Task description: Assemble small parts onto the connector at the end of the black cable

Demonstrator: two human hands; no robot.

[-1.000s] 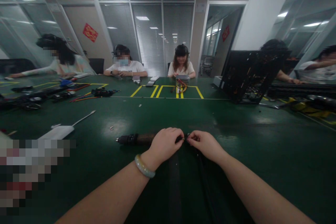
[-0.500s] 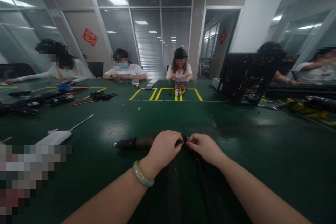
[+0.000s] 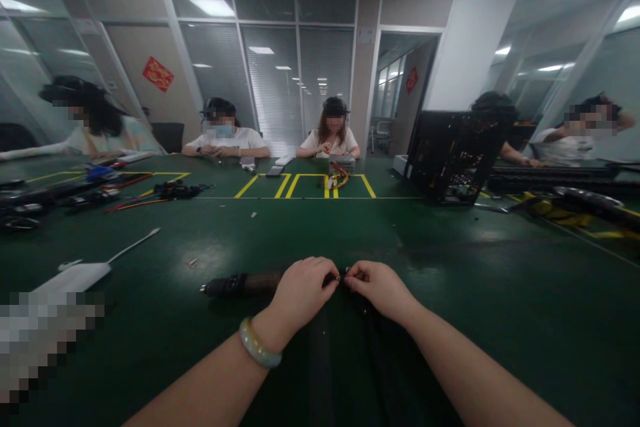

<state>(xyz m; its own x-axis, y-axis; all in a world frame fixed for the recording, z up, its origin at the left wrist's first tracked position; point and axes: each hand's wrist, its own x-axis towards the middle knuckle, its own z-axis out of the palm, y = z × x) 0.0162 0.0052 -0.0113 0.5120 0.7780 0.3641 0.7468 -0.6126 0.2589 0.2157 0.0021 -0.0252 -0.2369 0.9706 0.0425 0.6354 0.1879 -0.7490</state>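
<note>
Left hand (image 3: 305, 288), a bangle (image 3: 259, 345) at its wrist: thumb and fingers narrowed in a pinch on a small dark piece (image 3: 339, 278) with a brass-coloured tip. Right hand (image 3: 380, 288): fingertips likewise pinched, just beside the left's, on the far end of a black cable (image 3: 368, 320), which runs toward the near edge; the gripped end is mostly hidden. Electric screwdriver (image 3: 243, 284): lying on the green counter (image 3: 295, 227), tip toward the left edge, rear part behind the left hand. Nearer the left edge, a white object (image 3: 75, 279) with a thin shaft; beyond it, tangled dark and coloured cables (image 3: 177, 190). Toward the far right corner, a black computer case (image 3: 445, 153). Along the far edge, yellow tape outlines (image 3: 369, 187), a grey box (image 3: 343, 162) with coloured wires, and seated co-workers (image 3: 313, 142).
</note>
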